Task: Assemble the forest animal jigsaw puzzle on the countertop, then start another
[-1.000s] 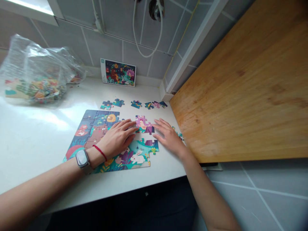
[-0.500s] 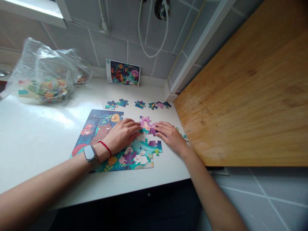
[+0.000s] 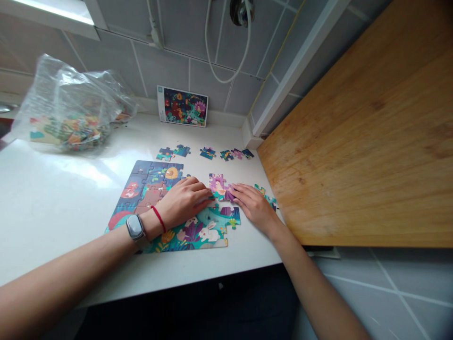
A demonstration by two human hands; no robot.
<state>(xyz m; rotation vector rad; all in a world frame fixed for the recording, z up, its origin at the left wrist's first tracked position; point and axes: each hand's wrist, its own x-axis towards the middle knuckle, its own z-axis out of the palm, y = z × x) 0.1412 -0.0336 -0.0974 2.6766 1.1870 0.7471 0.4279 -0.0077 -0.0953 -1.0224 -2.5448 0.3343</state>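
A small joined section of pink and purple puzzle pieces (image 3: 219,185) lies on the white counter between my hands. My left hand (image 3: 188,200) reaches over the partly assembled jigsaw puzzle (image 3: 132,200), its fingertips at the section's left edge. On the opposite edge, the fingers of my right hand (image 3: 255,207) are pressed together against the purple part. Just below the section runs the puzzle's lower strip with white rabbits (image 3: 208,233); a narrow gap shows between them. My left hand and wrist hide part of the puzzle's middle.
Loose puzzle pieces (image 3: 207,152) lie in a row behind the puzzle, and more pieces (image 3: 271,202) sit by the wooden panel (image 3: 354,141) on the right. A picture card (image 3: 186,107) leans on the tiled wall. A clear plastic bag (image 3: 76,113) of pieces stands at left.
The pink section, held between both hands, has shifted slightly toward me, closer to the rabbit strip. The view has moved a little, and more pieces show beside the wooden panel.
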